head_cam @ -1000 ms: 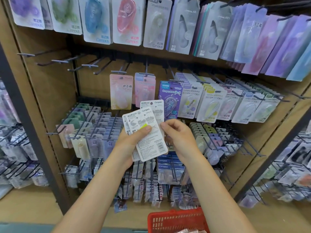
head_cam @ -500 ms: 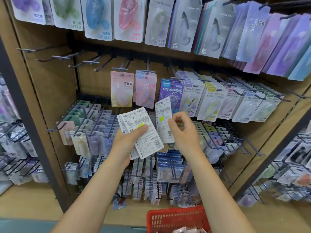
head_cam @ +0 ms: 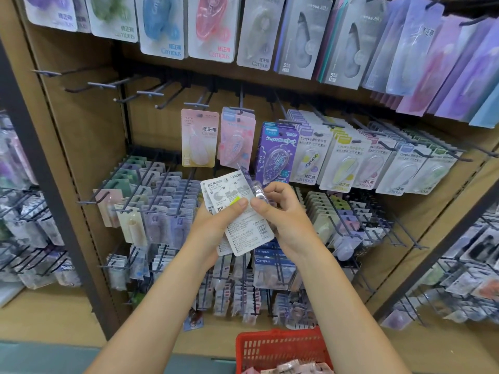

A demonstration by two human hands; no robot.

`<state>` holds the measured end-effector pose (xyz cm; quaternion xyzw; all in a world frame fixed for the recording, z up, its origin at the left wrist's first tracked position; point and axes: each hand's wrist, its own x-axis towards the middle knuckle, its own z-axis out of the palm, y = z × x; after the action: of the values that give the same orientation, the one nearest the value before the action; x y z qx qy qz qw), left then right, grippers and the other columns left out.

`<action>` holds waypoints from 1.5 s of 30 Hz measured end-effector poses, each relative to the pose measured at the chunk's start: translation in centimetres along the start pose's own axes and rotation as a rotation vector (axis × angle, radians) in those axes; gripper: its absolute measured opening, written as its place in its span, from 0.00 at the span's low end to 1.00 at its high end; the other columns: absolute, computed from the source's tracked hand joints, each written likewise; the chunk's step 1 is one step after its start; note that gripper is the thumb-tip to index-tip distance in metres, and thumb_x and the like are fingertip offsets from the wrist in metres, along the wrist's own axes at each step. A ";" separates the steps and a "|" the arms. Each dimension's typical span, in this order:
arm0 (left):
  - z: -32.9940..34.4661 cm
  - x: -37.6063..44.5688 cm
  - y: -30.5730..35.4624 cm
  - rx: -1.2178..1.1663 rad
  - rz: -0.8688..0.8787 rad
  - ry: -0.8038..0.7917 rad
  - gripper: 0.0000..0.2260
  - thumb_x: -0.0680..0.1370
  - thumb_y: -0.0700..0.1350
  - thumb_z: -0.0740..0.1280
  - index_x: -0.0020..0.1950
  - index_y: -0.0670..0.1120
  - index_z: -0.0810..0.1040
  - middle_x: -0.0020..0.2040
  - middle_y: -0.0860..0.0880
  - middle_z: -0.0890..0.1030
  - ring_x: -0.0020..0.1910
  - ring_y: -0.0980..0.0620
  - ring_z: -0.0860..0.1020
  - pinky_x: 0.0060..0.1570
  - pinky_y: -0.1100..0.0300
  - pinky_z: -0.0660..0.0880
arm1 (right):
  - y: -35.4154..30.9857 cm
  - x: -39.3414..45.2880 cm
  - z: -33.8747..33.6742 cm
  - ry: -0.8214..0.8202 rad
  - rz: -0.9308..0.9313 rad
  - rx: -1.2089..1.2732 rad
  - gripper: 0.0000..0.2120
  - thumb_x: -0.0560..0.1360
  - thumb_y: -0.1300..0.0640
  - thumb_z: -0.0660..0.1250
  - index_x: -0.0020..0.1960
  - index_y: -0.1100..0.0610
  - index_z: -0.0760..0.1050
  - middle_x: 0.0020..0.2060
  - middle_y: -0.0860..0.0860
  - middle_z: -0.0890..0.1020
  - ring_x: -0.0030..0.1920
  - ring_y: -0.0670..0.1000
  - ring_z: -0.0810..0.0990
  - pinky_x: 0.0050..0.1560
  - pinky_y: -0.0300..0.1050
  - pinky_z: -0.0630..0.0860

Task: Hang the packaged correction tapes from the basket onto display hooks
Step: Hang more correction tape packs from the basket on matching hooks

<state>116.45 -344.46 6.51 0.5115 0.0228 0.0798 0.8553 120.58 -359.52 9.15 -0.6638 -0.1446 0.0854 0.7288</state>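
Note:
My left hand (head_cam: pixel 216 225) grips a small stack of packaged correction tapes (head_cam: pixel 237 228), their white printed backs facing me. Beside it, my right hand (head_cam: pixel 283 214) pinches a single packaged tape (head_cam: pixel 255 188), turned edge-on so its clear blister shows. Both hands meet in front of the middle row of display hooks. Empty hooks (head_cam: pixel 145 93) stick out at the upper left of that row. A pink-and-yellow pack (head_cam: pixel 199 139) and a pink pack (head_cam: pixel 237 139) hang just above my hands. The red basket (head_cam: pixel 280 349) with more packs sits at the bottom edge.
Full rows of hanging packs fill the top shelf (head_cam: pixel 210 25) and the right side (head_cam: pixel 378 160). Lower hooks (head_cam: pixel 151 201) carry small refill packs. A dark upright post (head_cam: pixel 48 184) divides this bay from the left one; another post (head_cam: pixel 437 252) slants at the right.
My right hand has pulled one pack off the stack, lifted it, then turned it edge-on and brought it back beside the left hand. The view has tilted slightly.

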 end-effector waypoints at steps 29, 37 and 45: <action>1.0 1.9 2.4 0.067 0.006 0.109 0.17 0.79 0.42 0.74 0.67 0.48 0.79 0.54 0.49 0.88 0.50 0.48 0.87 0.40 0.49 0.85 | -3.6 5.4 -2.2 0.317 -0.237 -0.307 0.14 0.79 0.43 0.69 0.58 0.49 0.73 0.52 0.46 0.84 0.52 0.43 0.83 0.59 0.55 0.80; 0.4 1.7 2.0 0.069 0.002 0.085 0.14 0.80 0.43 0.73 0.65 0.50 0.80 0.52 0.50 0.88 0.49 0.49 0.87 0.38 0.52 0.85 | -2.3 5.6 -1.7 0.312 -0.224 -0.310 0.09 0.81 0.47 0.68 0.56 0.51 0.73 0.48 0.37 0.79 0.42 0.25 0.77 0.56 0.61 0.81; -0.3 2.4 2.0 0.066 0.000 0.071 0.16 0.79 0.44 0.74 0.67 0.51 0.79 0.55 0.49 0.88 0.53 0.48 0.87 0.45 0.47 0.84 | -2.2 6.4 -1.5 0.408 -0.270 -0.275 0.06 0.80 0.48 0.70 0.49 0.45 0.73 0.43 0.44 0.84 0.42 0.45 0.84 0.37 0.46 0.80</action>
<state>118.58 -342.87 8.26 0.5365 0.0558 0.0970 0.8365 126.91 -359.12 11.82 -0.7348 -0.0921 -0.1682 0.6506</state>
